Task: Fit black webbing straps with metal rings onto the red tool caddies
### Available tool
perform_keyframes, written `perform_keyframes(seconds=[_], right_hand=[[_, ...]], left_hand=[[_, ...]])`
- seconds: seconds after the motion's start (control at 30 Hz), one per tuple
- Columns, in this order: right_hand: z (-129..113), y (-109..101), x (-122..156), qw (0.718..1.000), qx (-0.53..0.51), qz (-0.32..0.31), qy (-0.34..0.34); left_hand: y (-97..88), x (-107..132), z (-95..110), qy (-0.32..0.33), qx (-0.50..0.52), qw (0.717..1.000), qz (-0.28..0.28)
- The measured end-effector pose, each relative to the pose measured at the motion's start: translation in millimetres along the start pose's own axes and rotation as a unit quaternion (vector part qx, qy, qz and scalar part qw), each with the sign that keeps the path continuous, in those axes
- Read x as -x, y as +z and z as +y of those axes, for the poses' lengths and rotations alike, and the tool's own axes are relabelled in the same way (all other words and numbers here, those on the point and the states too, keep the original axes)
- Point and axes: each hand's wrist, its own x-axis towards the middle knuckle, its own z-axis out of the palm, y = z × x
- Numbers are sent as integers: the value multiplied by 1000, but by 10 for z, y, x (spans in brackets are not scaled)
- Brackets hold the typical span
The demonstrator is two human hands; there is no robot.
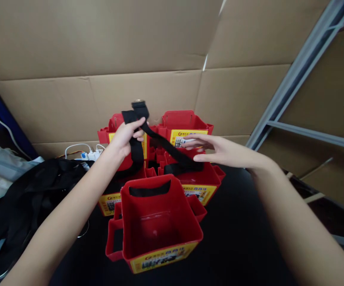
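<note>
My left hand [125, 137] is closed around a black webbing belt [164, 143], holding its buckle end up above the red boxes. The belt hangs down on both sides of that hand, and part of it shows through the slot in the back wall of the front red plastic box [156, 214]. To the right, my right hand [215, 149] has its fingers stretched out beside the belt, with nothing visibly gripped. The front box stands upright, with side pockets and a yellow label.
Several more red boxes [179, 119] with yellow labels stand behind the front one on a black table [234, 238]. Black straps [37, 198] are heaped at the left, near a white power strip [93, 154]. Cardboard [148, 39] walls the back, and a grey metal frame [279, 103] rises at right.
</note>
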Motion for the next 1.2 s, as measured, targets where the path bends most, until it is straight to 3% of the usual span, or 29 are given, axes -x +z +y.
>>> perform_keyframes(seconds=[0.1, 0.17, 0.33, 0.47, 0.6, 0.7, 0.83, 0.97, 1.1, 1.2], right_hand=[[-38, 264, -249, 988, -153, 7, 6], [-84, 472, -420, 975, -217, 45, 15], [-106, 790, -631, 952, -279, 129, 19], [-52, 809, -599, 961, -229, 158, 8], [27, 798, -546, 972, -166, 166, 16], [46, 839, -533, 970, -196, 143, 26], [10, 893, -557, 957, -272, 100, 20], [-2, 860, -588, 944, -323, 63, 16], [45, 823, -607, 934, -350, 59, 27], [64, 846, -623, 938, -343, 47, 28]], left_hand=[[111, 39, -168, -48, -132, 988, -55], [165, 78, -252, -80, -214, 970, -86], [134, 222, -281, -56, -359, 927, -91], [-24, 333, -256, -30, -450, 889, -80], [-171, 397, -265, 21, -492, 869, -54], [-200, 412, -283, 56, -497, 865, -51], [-167, 377, -339, 41, -470, 879, -77], [-154, 307, -398, 84, -460, 883, -45], [-185, 265, -426, 146, -521, 841, 8], [-204, 260, -442, 173, -557, 813, 4]])
